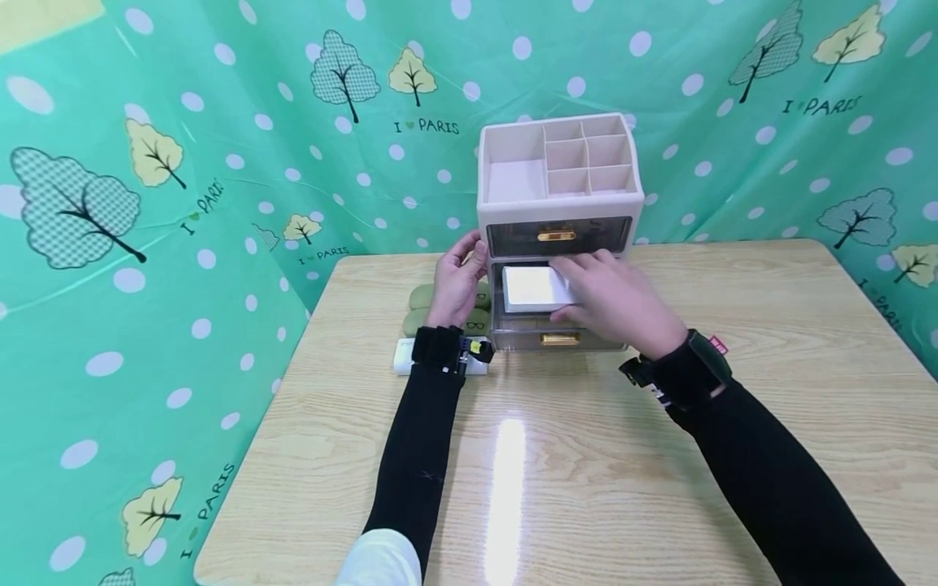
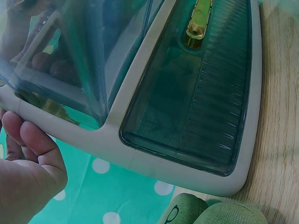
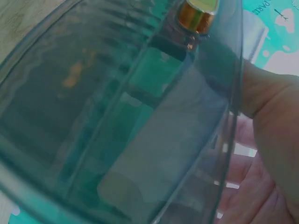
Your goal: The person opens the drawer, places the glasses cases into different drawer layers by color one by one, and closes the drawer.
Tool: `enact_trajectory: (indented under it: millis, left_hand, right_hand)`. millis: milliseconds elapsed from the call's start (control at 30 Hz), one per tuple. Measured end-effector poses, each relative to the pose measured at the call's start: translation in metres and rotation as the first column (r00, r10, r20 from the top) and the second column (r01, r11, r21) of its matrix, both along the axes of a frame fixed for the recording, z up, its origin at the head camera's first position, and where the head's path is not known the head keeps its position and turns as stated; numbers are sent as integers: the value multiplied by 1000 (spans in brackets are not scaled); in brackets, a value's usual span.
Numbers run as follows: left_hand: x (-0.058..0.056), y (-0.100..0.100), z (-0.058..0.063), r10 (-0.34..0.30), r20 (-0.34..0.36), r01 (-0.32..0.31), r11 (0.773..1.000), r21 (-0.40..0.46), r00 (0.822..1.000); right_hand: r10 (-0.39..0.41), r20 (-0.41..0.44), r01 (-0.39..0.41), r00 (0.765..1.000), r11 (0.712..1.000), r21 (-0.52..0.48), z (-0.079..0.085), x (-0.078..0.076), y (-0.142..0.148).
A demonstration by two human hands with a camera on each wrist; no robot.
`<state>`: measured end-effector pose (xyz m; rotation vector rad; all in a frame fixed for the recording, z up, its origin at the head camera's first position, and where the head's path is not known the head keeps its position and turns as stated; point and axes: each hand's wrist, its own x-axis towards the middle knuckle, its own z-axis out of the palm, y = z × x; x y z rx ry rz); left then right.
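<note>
A white drawer organizer (image 1: 557,199) stands at the back of the table, its middle drawer (image 1: 513,324) pulled out. My right hand (image 1: 611,297) grips a flat white box (image 1: 531,289) at its right end, inside the drawer opening. Through the clear drawer wall in the right wrist view, the box (image 3: 159,144) appears slanted, with the right hand (image 3: 271,140) beyond the wall. My left hand (image 1: 454,281) is at the organizer's left side. In the left wrist view, the fingertips of the left hand (image 2: 32,158) rest at the white frame's edge, fingers bent.
Two green glasses cases (image 1: 418,309) lie left of the organizer, partly behind the left hand. A white box-shaped item (image 1: 404,356) lies in front of them, under the left wrist. The top drawer (image 1: 513,240) is closed. A patterned green cloth (image 1: 396,187) hangs behind the table.
</note>
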<state>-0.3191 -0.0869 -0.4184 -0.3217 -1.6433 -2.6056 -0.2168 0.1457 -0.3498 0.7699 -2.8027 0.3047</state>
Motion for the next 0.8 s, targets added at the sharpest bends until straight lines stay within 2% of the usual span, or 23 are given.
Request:
enact_trajectory:
  millis: [267,367,600,800]
  left_hand:
    - [1,1,2,-12,3,12,1000,-14,1000]
    - [1,1,3,-17,-2,17,1000,-19,1000]
    - [2,-1,4,0,1,0,1000,-15,1000]
    - [2,-1,2,-8,2,8,1000,-15,1000]
  right_hand:
    - [-53,-40,56,998,996,70,-7,1,-9]
    - [-67,-28,69,997,995,77,-7,1,-11]
    - [-76,95,70,993,995,65,-2,-4,-18]
    - [-94,205,87,974,995,44,-1,-8,-21]
